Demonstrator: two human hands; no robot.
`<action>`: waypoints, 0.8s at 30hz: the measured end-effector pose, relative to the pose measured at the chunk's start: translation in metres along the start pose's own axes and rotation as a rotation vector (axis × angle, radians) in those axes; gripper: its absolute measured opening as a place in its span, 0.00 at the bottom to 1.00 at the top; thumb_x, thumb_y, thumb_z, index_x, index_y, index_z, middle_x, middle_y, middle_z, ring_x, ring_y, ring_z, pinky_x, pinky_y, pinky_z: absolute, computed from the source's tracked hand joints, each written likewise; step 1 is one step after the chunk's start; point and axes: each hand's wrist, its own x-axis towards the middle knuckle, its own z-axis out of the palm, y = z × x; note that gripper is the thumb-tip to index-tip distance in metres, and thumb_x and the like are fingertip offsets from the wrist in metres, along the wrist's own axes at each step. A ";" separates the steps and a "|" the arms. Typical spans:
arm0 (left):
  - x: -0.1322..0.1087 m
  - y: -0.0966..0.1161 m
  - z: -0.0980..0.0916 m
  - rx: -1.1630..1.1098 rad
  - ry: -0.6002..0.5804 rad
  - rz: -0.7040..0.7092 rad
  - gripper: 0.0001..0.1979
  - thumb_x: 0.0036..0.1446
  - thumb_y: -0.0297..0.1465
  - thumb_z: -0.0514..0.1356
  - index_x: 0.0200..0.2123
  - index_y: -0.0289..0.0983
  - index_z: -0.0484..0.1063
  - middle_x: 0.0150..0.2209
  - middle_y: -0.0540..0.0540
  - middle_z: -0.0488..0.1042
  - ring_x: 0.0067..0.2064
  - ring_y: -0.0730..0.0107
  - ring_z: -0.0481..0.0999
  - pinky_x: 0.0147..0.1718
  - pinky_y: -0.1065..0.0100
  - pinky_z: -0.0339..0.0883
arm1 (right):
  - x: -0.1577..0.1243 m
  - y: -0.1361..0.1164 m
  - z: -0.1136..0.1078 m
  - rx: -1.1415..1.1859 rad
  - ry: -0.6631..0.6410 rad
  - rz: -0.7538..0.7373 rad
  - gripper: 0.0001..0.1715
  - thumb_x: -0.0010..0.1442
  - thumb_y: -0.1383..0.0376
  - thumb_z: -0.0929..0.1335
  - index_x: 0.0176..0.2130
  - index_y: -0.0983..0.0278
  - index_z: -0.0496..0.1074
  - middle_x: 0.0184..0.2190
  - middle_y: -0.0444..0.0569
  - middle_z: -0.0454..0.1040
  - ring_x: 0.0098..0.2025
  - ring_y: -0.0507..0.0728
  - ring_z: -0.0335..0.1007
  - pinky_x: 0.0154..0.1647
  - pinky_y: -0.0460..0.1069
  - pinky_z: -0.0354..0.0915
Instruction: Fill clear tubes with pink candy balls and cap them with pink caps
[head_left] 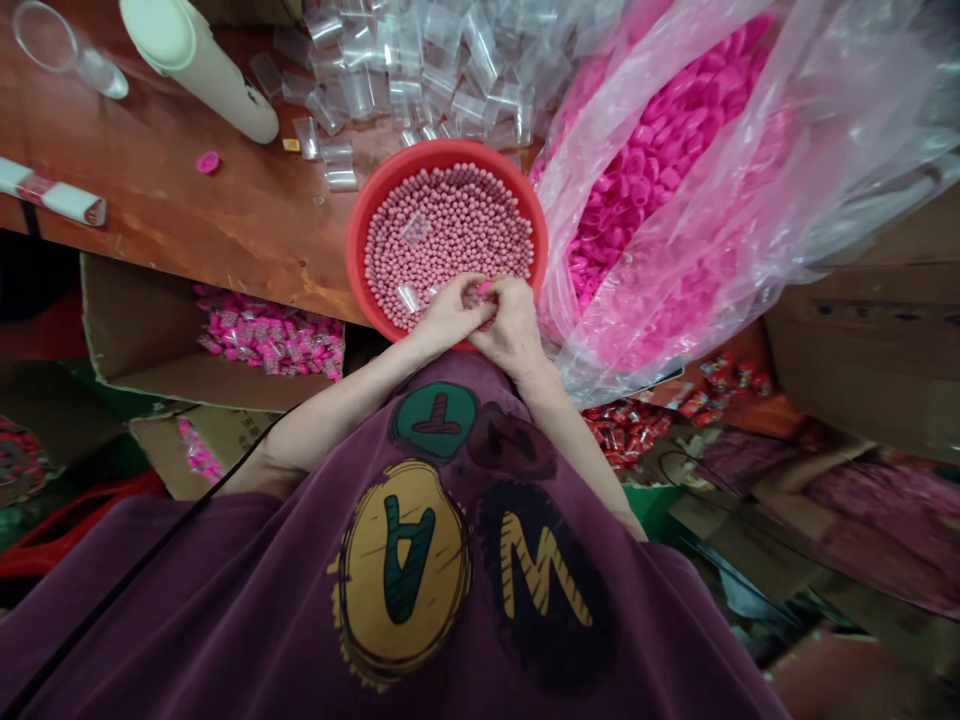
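Over the near rim of a red basin full of small pink beads, my two hands meet. My left hand is closed around a small clear plastic cup with pink beads inside, mostly hidden by the fingers. Pressed at the cup's mouth, a bright pink cap is pinched by my right hand. Whether the cap is seated on the cup I cannot tell. A few clear cups lie on the beads in the basin.
Clear plastic cups are heaped behind the basin. A large plastic bag of pink caps stands right. At left, a cardboard box holds filled, capped cups. A white bottle lies on the table.
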 end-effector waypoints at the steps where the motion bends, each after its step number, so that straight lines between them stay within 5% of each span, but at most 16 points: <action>1: 0.000 0.001 -0.002 0.020 -0.013 -0.002 0.19 0.55 0.17 0.72 0.49 0.35 0.78 0.45 0.46 0.82 0.50 0.68 0.82 0.58 0.64 0.76 | 0.000 -0.002 0.001 -0.021 -0.021 0.010 0.32 0.59 0.61 0.73 0.60 0.60 0.66 0.55 0.59 0.75 0.58 0.70 0.72 0.62 0.70 0.71; 5: -0.003 0.006 -0.008 -0.125 -0.127 -0.102 0.05 0.68 0.26 0.66 0.45 0.34 0.80 0.38 0.46 0.83 0.42 0.68 0.83 0.49 0.66 0.79 | 0.002 -0.010 0.000 -0.099 -0.063 0.078 0.43 0.58 0.59 0.74 0.68 0.65 0.63 0.61 0.64 0.73 0.61 0.73 0.69 0.64 0.70 0.68; 8: -0.005 0.003 -0.011 -0.181 -0.161 -0.129 0.06 0.71 0.31 0.65 0.40 0.34 0.80 0.33 0.47 0.81 0.36 0.70 0.80 0.42 0.69 0.77 | 0.004 -0.012 0.001 -0.123 -0.095 0.097 0.36 0.58 0.57 0.75 0.62 0.65 0.68 0.56 0.62 0.74 0.59 0.72 0.69 0.62 0.70 0.68; 14: -0.006 -0.013 -0.016 0.011 0.041 -0.118 0.12 0.70 0.23 0.62 0.30 0.36 0.76 0.29 0.51 0.75 0.34 0.72 0.73 0.42 0.71 0.70 | 0.006 -0.018 0.021 -0.111 -0.150 0.129 0.22 0.58 0.57 0.74 0.49 0.63 0.72 0.47 0.60 0.75 0.54 0.73 0.69 0.59 0.70 0.68; 17: -0.011 -0.019 -0.028 0.041 0.134 -0.101 0.11 0.69 0.22 0.59 0.32 0.36 0.75 0.31 0.50 0.75 0.36 0.70 0.73 0.43 0.70 0.70 | 0.012 -0.028 0.034 -0.042 -0.255 0.120 0.24 0.60 0.56 0.75 0.52 0.64 0.74 0.50 0.62 0.77 0.55 0.73 0.70 0.61 0.70 0.69; 21: -0.026 -0.026 -0.081 0.030 0.420 0.062 0.07 0.73 0.32 0.57 0.46 0.38 0.75 0.37 0.49 0.76 0.35 0.70 0.74 0.40 0.70 0.70 | 0.045 -0.023 0.056 0.244 -0.424 0.016 0.44 0.62 0.52 0.77 0.69 0.65 0.67 0.62 0.63 0.75 0.62 0.70 0.73 0.65 0.67 0.72; 24: -0.046 -0.030 -0.146 0.220 0.648 0.098 0.16 0.79 0.40 0.47 0.57 0.40 0.69 0.43 0.45 0.78 0.39 0.65 0.77 0.42 0.64 0.74 | 0.089 -0.005 0.080 0.256 -0.235 0.099 0.33 0.71 0.57 0.71 0.69 0.66 0.68 0.67 0.65 0.72 0.69 0.68 0.70 0.73 0.66 0.67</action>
